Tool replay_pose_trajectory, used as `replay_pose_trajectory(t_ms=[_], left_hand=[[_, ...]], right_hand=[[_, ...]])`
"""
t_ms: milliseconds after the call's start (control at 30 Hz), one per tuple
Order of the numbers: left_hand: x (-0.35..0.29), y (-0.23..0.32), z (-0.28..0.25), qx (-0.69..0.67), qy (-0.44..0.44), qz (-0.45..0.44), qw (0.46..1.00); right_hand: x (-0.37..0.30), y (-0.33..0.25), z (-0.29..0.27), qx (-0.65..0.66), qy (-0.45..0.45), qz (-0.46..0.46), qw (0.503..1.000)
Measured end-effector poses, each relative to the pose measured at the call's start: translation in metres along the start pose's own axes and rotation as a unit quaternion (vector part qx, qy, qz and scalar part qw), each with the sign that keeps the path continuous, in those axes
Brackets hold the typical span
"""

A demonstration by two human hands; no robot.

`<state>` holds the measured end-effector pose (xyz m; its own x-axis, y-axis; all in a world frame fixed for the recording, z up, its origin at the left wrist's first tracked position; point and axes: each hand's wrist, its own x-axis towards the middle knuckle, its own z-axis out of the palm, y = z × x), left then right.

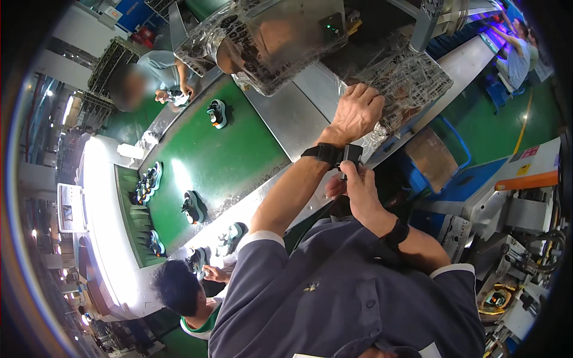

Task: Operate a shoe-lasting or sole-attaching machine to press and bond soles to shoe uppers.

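My left forearm crosses the middle of the view, and my left hand (358, 110) is curled into a loose fist beside clear plastic wrapping (397, 89); nothing shows in it. A black strap (324, 154) circles the left wrist and carries a small black box-shaped device (351, 159). My right hand (360, 191) has its thumb and fingers closed on that device from below. Another black strap (396, 231) is around my right wrist. The underside of the right fingers is partly hidden.
A green conveyor belt (239, 149) bears several sneakers, one sneaker (217, 113) near its far end. Co-workers stand at far left and near left, handling shoes. A plastic-wrapped machine (280, 42) overhangs the top. At right are a blue-framed cart (433, 158) and machinery (525, 218).
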<state>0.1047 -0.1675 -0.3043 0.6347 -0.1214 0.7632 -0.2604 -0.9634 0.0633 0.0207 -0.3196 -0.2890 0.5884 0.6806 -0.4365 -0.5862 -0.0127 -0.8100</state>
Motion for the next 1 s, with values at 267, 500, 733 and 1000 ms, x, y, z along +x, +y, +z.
replay_pose_trajectory(t_ms=[267, 500, 733, 1000], left_hand=[[-0.003, -0.013, -0.011, -0.005, 0.009, -0.04, 0.999], [0.017, -0.021, -0.031, -0.067, 0.009, -0.043, 0.997], [0.1, -0.032, -0.109, -0.297, -0.083, -0.138, 0.941], [0.26, -0.124, -0.134, -0.029, -0.122, -0.101, 0.987]], right_hand=[[0.004, 0.01, 0.016, 0.009, -0.01, 0.015, 1.0], [-0.006, -0.012, 0.005, -0.068, -0.155, 0.009, 0.986], [0.032, -0.09, -0.097, -0.408, -0.017, -0.338, 0.848], [0.152, -0.174, -0.183, -0.482, 0.224, -0.509, 0.677]])
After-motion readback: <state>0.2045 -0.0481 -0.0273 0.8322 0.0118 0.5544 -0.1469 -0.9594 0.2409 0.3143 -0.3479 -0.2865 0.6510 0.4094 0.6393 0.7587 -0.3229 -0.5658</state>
